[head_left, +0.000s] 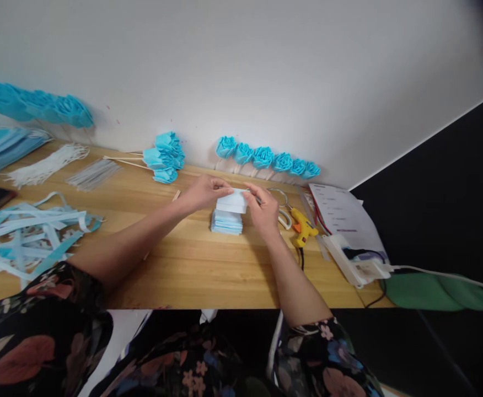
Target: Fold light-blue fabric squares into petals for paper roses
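Observation:
My left hand (205,192) and my right hand (265,208) both pinch a small folded white-blue piece (233,200), one at each end, just above a short stack of light blue folded pieces (226,221) on the wooden table (192,270). The fingers of both hands are closed on the piece. Several finished blue paper-like roses (266,157) lean in a row against the wall behind my hands. A cluster of blue roses on sticks (165,157) lies to the left of my left hand.
A yellow glue gun (303,227) lies right of my right hand, beside a white power strip (355,263) and a printed sheet (343,215). Blue and white cut strips (26,234) lie at the left, with white elastic loops (45,165), grey wires (92,173), more roses (38,106).

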A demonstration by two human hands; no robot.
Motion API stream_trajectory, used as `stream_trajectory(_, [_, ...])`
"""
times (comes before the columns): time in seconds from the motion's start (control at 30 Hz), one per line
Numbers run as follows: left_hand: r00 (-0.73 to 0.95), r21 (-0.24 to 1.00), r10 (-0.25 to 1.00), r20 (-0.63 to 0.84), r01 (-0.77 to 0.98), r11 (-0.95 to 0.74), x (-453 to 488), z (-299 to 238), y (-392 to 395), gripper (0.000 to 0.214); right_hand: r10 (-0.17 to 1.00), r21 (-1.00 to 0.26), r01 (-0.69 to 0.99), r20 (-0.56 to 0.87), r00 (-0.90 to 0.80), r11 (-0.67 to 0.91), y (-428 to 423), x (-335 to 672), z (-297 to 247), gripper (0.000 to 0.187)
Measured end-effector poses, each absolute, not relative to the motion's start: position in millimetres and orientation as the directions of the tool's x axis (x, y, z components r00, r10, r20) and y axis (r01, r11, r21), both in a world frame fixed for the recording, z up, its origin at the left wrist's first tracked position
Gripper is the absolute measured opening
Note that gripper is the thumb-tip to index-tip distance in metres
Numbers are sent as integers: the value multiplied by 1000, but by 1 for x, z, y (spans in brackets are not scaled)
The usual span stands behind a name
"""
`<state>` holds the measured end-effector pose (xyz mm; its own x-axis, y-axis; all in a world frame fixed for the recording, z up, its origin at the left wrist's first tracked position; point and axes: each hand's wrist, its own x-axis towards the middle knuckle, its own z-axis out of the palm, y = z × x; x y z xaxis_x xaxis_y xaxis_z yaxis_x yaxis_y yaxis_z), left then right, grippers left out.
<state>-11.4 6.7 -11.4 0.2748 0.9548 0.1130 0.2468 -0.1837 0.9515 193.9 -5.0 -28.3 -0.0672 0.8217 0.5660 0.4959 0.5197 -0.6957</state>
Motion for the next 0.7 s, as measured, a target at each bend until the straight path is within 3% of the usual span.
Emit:
stream_trajectory(0.1, [242,971,966,94,190,-143,-10,-11,7,30,884,-805,411,468,-4,428,-4,193,-30,31])
stream_trajectory(0.23, [220,994,974,63,77,-82,-8,-7,2,30,925,-902,258,374,66,346,-5,189,-29,24])
stream_trajectory(0.53, [138,980,990,15,-196,12,-13,-16,13,37,918,-937,131,344,199,323,6,199,-29,27])
stream_trajectory(0.7, [102,975,995,-21,-218,43,-16,-23,20,38,955,-956,2,295,21,295,5,214,-20,32])
